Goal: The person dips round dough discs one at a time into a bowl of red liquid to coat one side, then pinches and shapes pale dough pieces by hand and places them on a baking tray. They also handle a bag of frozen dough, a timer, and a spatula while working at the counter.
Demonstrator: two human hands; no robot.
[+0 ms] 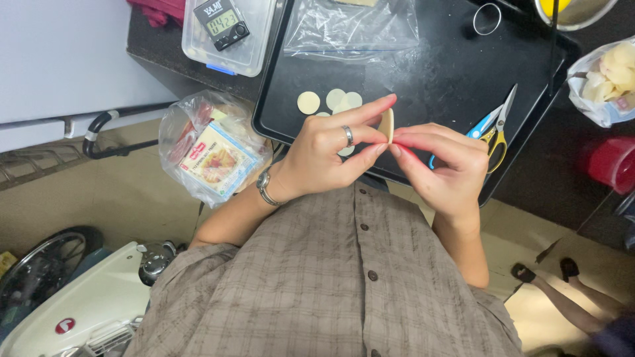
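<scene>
My left hand, with a ring and a wristwatch, and my right hand meet over the near edge of a black tray. Together they pinch a small pale round dough wrapper, held edge-on between the fingertips. Several more pale round wrappers lie flat on the tray just beyond my left hand.
Blue-and-yellow scissors lie on the tray to the right. A clear plastic bag and a metal ring cutter sit at the tray's far side. A timer rests on a plastic box. A bagged packet hangs at left, a bag of pale pieces at right.
</scene>
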